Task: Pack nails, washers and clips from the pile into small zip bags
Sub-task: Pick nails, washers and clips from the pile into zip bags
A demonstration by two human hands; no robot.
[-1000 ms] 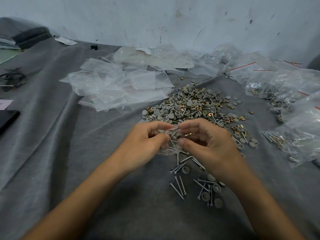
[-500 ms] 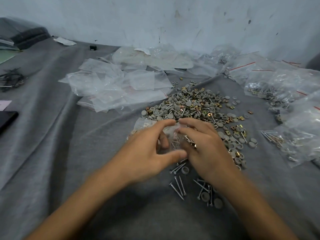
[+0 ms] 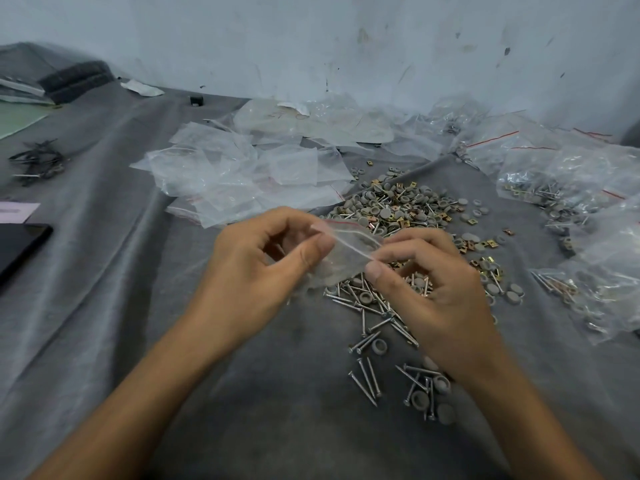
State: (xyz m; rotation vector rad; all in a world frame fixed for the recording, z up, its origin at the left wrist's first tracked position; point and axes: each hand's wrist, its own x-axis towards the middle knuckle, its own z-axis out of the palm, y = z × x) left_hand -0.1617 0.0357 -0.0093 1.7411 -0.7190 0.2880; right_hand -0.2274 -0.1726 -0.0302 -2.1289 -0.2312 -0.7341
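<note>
Clear plastic bag point(image 3: 346, 258) is now up off the cloth point(image 3: 138, 306), stretched between both hands. 0.5 s ago it sat crumpled low under the fingers with the left thumb splayed out. Now the red zip line shows along its top edge.

Left hand point(image 3: 256, 271) pinches the bag's left side, thumb against forefinger, other fingers curled. Right hand point(image 3: 443, 296) pinches the right corner the same way. Both hands are higher and further apart than before. Bag hangs just in front of the pile's near edge, above loose nails.

Around:
- Pile point(image 3: 398, 202) of grey washers point(image 3: 384, 213), brass clips point(image 3: 490, 243) and nails point(image 3: 367, 379) sits mid-cloth, unchanged.
- Small scatter of nails and washers lies nearer the camera, by the right wrist.
- Empty bags point(image 3: 242, 174) are heaped left of the pile.
- Filled bags point(image 3: 568, 181) run along the right side, by the wall point(image 3: 311, 36).
- Black slab point(image 3: 17, 244) is at the left edge, with a dark tangle point(image 3: 38, 161) further back.

Blocking: right hand covers the pile's near right part, and the bag veils what's behind it.

Unclear: can't tell what's inside the bag, the plastic is too hazy. Slab and rightmost filled bags are cut off by the frame. Tangle is too small to identify.
</note>
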